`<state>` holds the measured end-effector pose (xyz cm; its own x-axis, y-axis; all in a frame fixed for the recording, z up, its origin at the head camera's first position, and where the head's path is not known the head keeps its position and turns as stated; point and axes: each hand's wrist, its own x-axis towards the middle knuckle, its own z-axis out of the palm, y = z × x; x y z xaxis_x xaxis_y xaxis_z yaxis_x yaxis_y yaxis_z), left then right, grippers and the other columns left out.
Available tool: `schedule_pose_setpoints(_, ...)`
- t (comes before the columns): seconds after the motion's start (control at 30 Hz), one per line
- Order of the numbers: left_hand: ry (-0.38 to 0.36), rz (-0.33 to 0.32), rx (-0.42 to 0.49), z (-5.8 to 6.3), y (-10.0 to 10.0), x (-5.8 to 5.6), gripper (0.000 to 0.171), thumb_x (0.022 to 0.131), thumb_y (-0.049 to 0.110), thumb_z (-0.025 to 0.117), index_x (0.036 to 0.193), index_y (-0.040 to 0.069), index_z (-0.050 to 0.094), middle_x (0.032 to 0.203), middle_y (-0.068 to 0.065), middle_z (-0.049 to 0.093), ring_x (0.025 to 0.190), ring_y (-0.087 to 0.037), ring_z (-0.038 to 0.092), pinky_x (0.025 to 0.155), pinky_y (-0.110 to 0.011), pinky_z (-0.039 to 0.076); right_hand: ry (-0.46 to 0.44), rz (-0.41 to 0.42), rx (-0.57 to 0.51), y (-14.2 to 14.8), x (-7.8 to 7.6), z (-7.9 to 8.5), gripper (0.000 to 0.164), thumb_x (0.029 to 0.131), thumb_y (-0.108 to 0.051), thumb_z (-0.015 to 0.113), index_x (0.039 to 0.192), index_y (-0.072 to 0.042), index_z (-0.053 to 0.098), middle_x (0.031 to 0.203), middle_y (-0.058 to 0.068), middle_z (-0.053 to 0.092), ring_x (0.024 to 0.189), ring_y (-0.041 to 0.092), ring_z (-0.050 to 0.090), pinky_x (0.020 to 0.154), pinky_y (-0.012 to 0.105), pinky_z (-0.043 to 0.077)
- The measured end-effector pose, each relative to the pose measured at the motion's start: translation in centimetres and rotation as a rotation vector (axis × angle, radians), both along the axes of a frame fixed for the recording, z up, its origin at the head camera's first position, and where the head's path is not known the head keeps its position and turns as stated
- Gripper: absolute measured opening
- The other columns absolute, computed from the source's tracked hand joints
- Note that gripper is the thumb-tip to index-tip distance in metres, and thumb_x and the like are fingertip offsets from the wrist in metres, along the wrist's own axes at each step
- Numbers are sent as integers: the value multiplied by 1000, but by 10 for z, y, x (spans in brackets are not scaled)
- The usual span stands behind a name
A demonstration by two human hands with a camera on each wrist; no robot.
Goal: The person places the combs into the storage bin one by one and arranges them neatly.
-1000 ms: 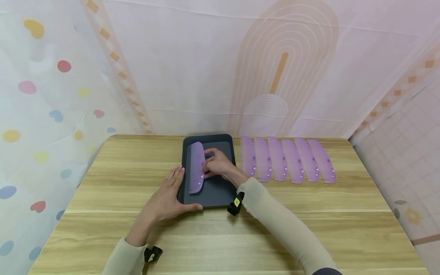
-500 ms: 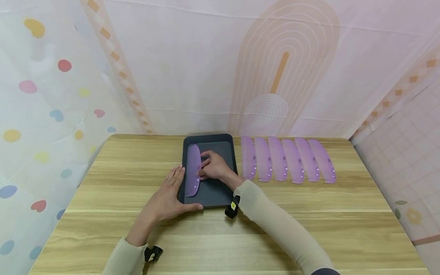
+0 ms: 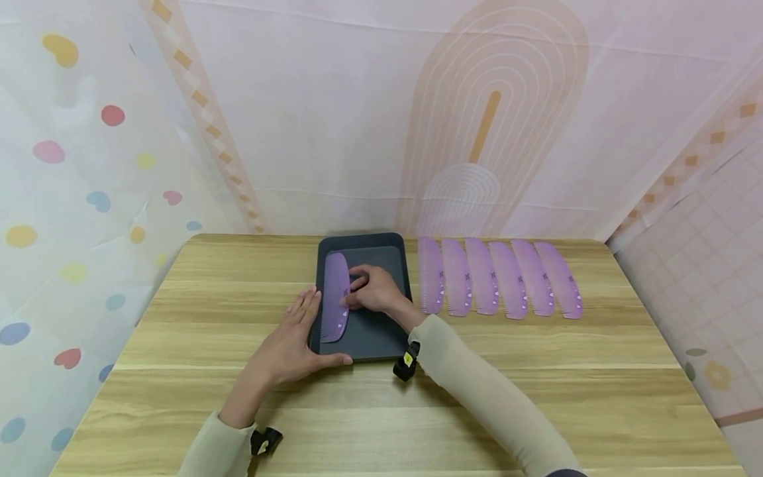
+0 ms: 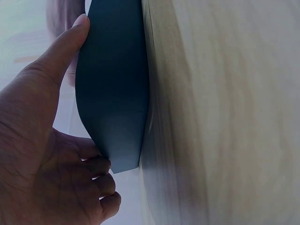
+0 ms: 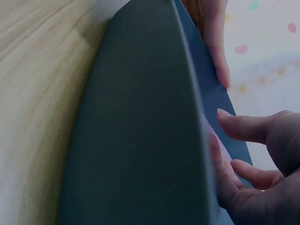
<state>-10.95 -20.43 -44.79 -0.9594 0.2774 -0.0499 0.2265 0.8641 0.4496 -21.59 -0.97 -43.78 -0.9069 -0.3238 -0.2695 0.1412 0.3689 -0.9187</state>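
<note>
A purple comb [image 3: 336, 305] with a curved back lies lengthwise along the left side of a dark tray [image 3: 381, 341], teeth facing left. My right hand [image 3: 375, 290] pinches the comb's right edge, the thumb overlapping its top face. In the right wrist view the tray's near wall [image 5: 140, 131] hides most of the comb and part of the fingers. My left hand [image 3: 286, 351] rests against the tray's near-left corner, fingers along the left rim and thumb on the front rim. From the left wrist view, that thumb [image 4: 65, 44] touches the tray's edge.
Several more purple combs [image 3: 501, 278] lie in a slightly fanned row on the wooden table [image 3: 477, 424], right of the tray. A patterned cloth backdrop [image 3: 334, 132] rises behind the table's far edge.
Over the last second the comb has moved a little left and toward me, settling down in the tray with my right hand on it. My left hand has stayed in place.
</note>
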Motion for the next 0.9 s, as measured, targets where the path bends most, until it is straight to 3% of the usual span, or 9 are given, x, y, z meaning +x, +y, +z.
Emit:
schedule_pose_setpoints(0.2, 2, 4, 0, 1, 1, 0, 139, 70, 89, 66, 164, 3, 13, 173, -17, 9, 161, -37, 9, 125, -60, 27, -17, 27, -55, 10, -2, 4, 70, 82, -6, 85, 145, -4, 54, 119, 18, 69, 77, 21, 74, 78, 37, 65)
schedule_pose_setpoints(0.5, 5, 0, 2, 2, 1, 0, 138, 70, 87, 68, 164, 2, 14, 173, -17, 10, 161, -38, 10, 124, -60, 28, -12, 88, -145, 26, -1, 12, 76, 86, -12, 83, 151, -8, 46, 131, 20, 64, 100, 38, 74, 89, 45, 63)
schedule_pose_setpoints(0.77, 1, 3, -2, 3, 1, 1, 139, 69, 89, 67, 164, 2, 14, 173, -17, 10, 160, -39, 10, 123, -61, 29, 61, 123, -161, 42, 3, 17, 76, 89, -18, 82, 154, -14, 44, 138, 18, 62, 107, 27, 73, 93, 44, 62)
schedule_pose_setpoints(0.9, 0, 5, 1, 2, 1, 1, 140, 68, 89, 67, 164, 2, 14, 173, -17, 10, 160, -39, 10, 124, -61, 28, 96, 129, -165, 51, 5, 22, 74, 90, -17, 81, 154, -18, 43, 142, 19, 61, 114, 29, 71, 96, 46, 60)
